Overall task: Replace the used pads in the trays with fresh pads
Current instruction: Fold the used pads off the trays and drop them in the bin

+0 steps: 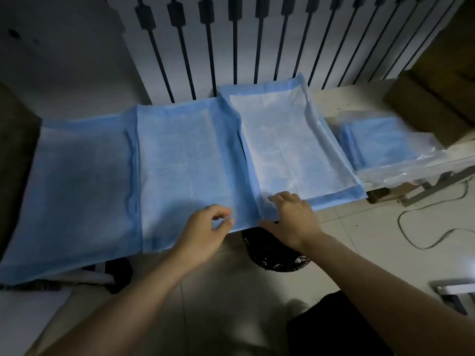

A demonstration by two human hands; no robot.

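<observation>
Left hand: fingers curled, thumb tip close to the index finger, at the near edge of the middle pad. Cannot tell whether they pinch it.

Right hand: fingers straight, slightly spread, pressing flat on the near left corner of the right pad.

Three blue pads lie side by side on the bench, edges overlapping, left pad outermost.

Pack of folded pads in clear wrap just right of them. Black-lined bin on the floor below.

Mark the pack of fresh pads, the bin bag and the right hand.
pack of fresh pads [380,142], head view, blue stack inside wrap
bin bag [270,255], head view, crinkled black plastic
right hand [293,217], head view, back of hand
</observation>
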